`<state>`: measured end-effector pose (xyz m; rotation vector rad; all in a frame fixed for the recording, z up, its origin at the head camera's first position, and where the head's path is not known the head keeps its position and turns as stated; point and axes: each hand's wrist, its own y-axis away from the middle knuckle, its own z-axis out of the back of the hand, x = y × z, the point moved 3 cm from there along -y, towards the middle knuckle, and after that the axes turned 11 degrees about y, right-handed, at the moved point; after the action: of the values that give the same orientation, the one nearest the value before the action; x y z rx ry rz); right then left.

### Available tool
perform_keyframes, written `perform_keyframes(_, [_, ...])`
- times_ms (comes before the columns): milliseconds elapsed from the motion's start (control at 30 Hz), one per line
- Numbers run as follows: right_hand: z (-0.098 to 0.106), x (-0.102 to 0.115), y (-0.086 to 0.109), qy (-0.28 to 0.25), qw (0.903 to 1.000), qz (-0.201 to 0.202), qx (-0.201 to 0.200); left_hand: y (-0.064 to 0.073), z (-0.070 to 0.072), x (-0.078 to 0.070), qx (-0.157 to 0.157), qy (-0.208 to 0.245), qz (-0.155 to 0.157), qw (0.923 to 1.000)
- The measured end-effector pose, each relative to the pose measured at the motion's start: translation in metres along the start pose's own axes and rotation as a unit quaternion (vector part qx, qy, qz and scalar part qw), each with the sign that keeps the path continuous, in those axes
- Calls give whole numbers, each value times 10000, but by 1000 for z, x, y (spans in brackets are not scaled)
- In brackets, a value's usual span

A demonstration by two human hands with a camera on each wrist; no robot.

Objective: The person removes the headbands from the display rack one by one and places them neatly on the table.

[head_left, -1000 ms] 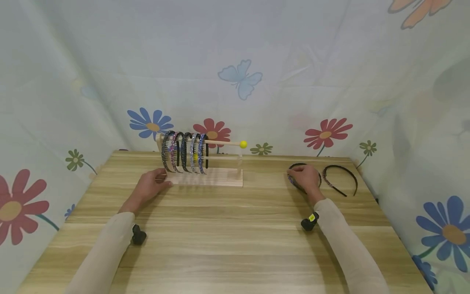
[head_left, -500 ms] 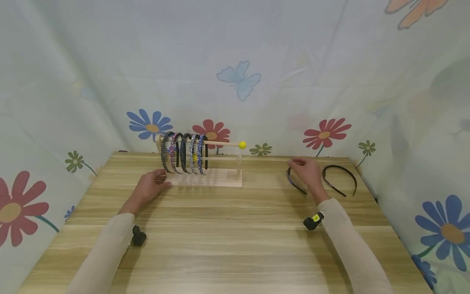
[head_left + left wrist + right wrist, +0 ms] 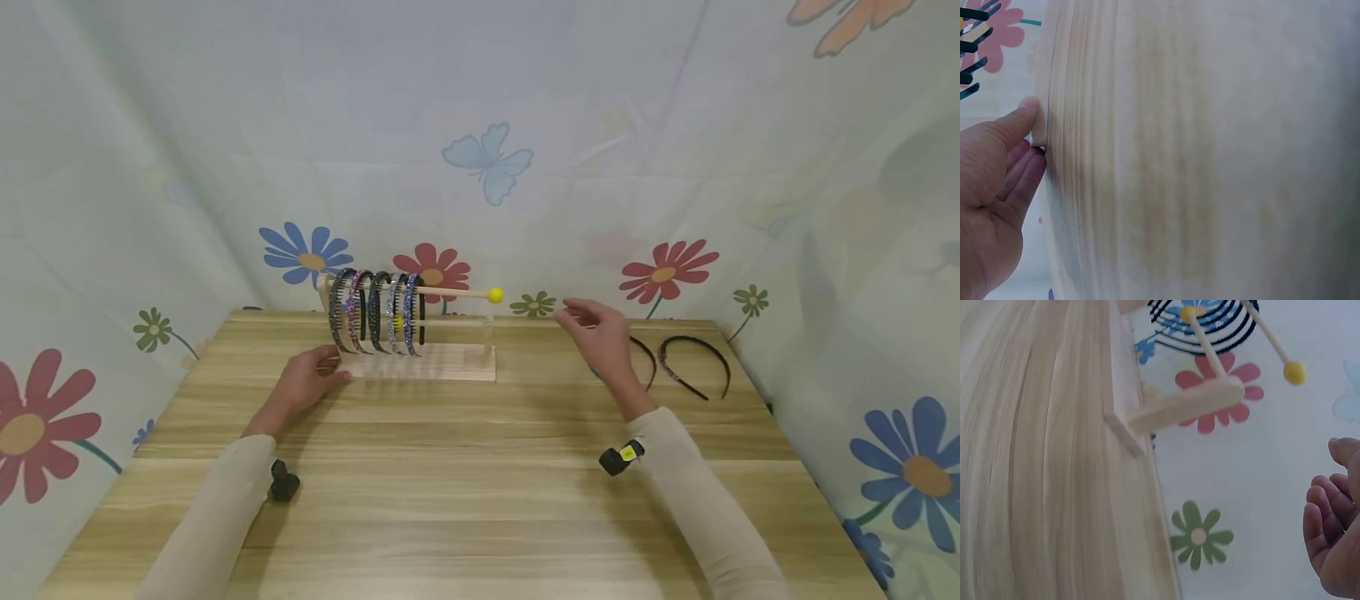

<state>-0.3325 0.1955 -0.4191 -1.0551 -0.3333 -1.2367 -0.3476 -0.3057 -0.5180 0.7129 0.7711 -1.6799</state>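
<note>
A pale wooden headband stand point(image 3: 461, 360) stands toward the back left of the table. Several glittery toothed headbands point(image 3: 412, 312) hang side by side on the left part of its upper rod. My left hand point(image 3: 306, 379) holds the left end of the base; the left wrist view has the thumb point(image 3: 1022, 115) on the wood and the fingers at its corner. Nothing is in my right hand point(image 3: 600, 346), raised right of the stand with fingers loosely bent. Behind it lies a dark headband point(image 3: 655, 364), partly hidden. Farther right lies another headband point(image 3: 726, 367) with a sparkly section.
A yellow ball point(image 3: 496, 295) caps the upper rod's free right end. The lower rod comes from a short right post point(image 3: 1191, 403) and carries its own yellow ball point(image 3: 1188, 312). A flower-printed curtain point(image 3: 570, 167) hangs behind and beside the wooden table point(image 3: 465, 483).
My right hand has risen off the nearer loose headband and moved left toward the stand, carrying nothing; that headband stays on the table. The left hand has kept its place on the base.
</note>
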Motion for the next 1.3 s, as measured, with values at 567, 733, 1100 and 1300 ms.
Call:
perform_keyframes(567, [-46, 65, 11, -919, 9939, 592, 153, 0, 0, 1, -10, 46, 42, 10000])
perform_keyframes(733, [-64, 77, 13, -1026, 9923, 645, 262, -1, 0, 2, -2, 44, 92, 9999])
perform_keyframes(1100, [-104, 96, 19, -1049, 9896, 649, 736, -2, 0, 3, -9, 80, 89, 9999])
perform_keyframes(1300, [-130, 102, 20, -1104, 9868, 396, 1114, -2, -1, 2, -44, 115, 3, 9999])
